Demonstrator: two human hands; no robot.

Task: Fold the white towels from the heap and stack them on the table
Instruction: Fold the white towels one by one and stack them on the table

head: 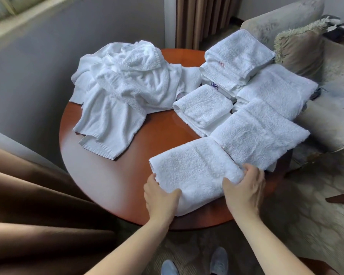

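Towel (pixel 197 171), half-folded: both my hands (pixel 161 197) (pixel 244 187) pinch its near edge; overhanging the tabletop (pixel 115 185), may slide off.

A brown curtain (pixel 38 205) fills the lower left in heavy folds. Behind it runs a grey wall (pixel 68 36), with a pale sill (pixel 18 20) along its top edge. A second, tan curtain (pixel 205 18) hangs at the top centre. On the right stands a beige armchair (pixel 282 18) with a fringed cushion (pixel 300 50) on its seat; some dark, blurred items lie beyond the cushion, possibly clothing. A patterned carpet (pixel 306 215) covers the floor. Two grey shoes (pixel 218 259) show at the bottom edge.
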